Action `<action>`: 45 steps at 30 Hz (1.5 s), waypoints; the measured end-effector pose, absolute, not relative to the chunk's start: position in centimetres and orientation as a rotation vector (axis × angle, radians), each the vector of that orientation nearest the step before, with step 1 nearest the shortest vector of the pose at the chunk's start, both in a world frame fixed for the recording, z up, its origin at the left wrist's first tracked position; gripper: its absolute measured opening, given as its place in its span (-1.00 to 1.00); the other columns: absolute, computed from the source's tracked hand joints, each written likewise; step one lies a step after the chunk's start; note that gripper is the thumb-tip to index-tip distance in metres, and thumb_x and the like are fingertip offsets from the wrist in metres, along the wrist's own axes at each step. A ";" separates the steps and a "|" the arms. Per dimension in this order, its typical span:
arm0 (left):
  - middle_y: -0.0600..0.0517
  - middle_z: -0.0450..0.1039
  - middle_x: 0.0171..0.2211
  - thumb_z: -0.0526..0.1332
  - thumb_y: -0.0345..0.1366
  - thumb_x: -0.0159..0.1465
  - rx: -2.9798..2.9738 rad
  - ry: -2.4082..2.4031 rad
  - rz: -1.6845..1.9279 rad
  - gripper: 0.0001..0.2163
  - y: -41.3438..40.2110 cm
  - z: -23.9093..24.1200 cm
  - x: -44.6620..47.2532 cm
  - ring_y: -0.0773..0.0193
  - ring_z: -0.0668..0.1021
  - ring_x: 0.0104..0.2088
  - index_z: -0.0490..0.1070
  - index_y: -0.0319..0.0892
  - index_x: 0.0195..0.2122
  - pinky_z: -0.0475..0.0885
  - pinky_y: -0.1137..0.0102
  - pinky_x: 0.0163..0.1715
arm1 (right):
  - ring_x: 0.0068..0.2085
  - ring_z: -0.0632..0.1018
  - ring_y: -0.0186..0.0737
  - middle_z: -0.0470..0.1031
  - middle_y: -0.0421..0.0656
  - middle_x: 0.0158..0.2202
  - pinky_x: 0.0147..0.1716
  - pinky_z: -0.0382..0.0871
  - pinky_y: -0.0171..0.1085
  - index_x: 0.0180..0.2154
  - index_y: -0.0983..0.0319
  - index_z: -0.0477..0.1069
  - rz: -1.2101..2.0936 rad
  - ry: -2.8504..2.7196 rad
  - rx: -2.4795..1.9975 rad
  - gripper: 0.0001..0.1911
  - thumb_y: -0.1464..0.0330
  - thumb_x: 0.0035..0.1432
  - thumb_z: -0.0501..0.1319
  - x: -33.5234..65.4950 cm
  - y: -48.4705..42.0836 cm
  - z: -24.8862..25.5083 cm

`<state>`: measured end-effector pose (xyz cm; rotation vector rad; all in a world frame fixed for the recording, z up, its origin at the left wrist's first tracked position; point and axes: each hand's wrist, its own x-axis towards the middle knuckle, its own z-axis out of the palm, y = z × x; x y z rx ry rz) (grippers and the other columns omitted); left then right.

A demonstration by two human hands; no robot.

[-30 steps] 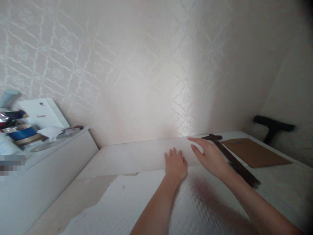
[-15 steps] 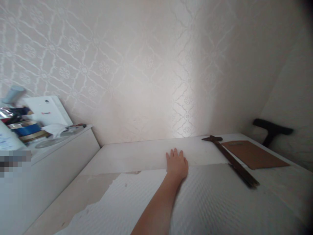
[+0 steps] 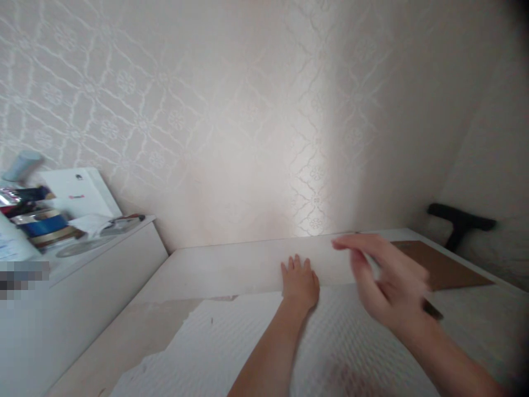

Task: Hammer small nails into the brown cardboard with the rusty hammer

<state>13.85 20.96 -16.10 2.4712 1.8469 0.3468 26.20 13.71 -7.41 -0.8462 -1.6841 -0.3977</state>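
My left hand (image 3: pixel 300 282) lies flat with fingers spread on a long white board (image 3: pixel 215 270) along the wall. Its wrist rests over the edge of a white, dimpled sheet (image 3: pixel 231 325). On the right, my right hand (image 3: pixel 390 278) is slightly blurred by motion, fingers stretched forward and thumb apart below them. Nothing shows in its grasp. It hovers over a hammer, hiding most of it; only the end of the handle (image 3: pixel 432 309) sticks out past the wrist.
A brown board (image 3: pixel 450 264) lies at the right, with a black T-shaped handle (image 3: pixel 458 218) behind it. On the left, a white cabinet (image 3: pixel 111 286) holds a white box (image 3: pixel 80 190), a blue tape roll (image 3: pixel 43 223) and clutter. Patterned wallpaper (image 3: pixel 231 138) covers the back wall.
My right hand has come into view from the lower right and now covers most of the hammer. My left hand stays on the white board.
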 end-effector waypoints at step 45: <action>-0.21 0.10 0.28 -0.16 -0.23 0.39 2.506 1.863 0.316 -0.55 21.0 -16.1 13.9 -0.04 0.18 0.27 0.16 -0.18 0.25 0.08 -0.02 0.22 | 0.30 0.13 0.08 0.09 0.08 0.31 0.19 -0.01 0.17 0.24 0.25 0.18 0.167 -2.360 -1.763 -0.48 0.32 0.31 -0.13 27.1 22.8 -16.9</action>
